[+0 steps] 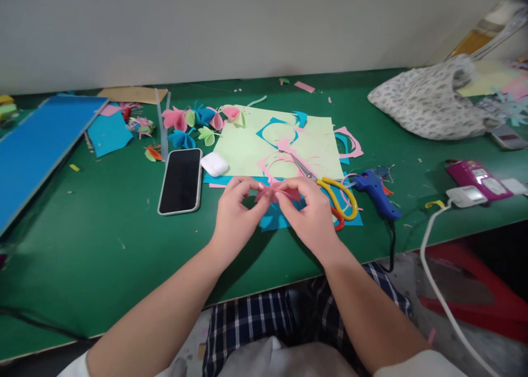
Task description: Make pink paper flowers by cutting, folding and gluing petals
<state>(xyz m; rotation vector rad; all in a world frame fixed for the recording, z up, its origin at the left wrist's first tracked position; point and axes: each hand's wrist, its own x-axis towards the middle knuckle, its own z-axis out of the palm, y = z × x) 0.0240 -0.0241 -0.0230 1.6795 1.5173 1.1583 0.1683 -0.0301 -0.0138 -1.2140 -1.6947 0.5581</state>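
Between my two hands is a small pink paper piece [272, 192], partly hidden by the fingers; its shape looks like a paper flower, though I cannot be sure. My left hand [241, 212] pinches its left side with thumb and forefinger. On the other side my right hand [307, 212] pinches it the same way. Just behind lie a pale green sheet [243, 146] with pink and blue cut-out scraps on it. Scissors [336, 195] with yellow handles rest right of my right hand. Several finished paper flowers [175, 118] in pink, blue and green lie at the back left.
A phone [180, 181] and a white earbud case [215, 164] lie left of my hands. To the right are a blue glue gun [377, 192], a white cable [431, 267] and a patterned cloth bag [429, 99]. A blue board [41, 146] covers the far left of the green table [136, 278].
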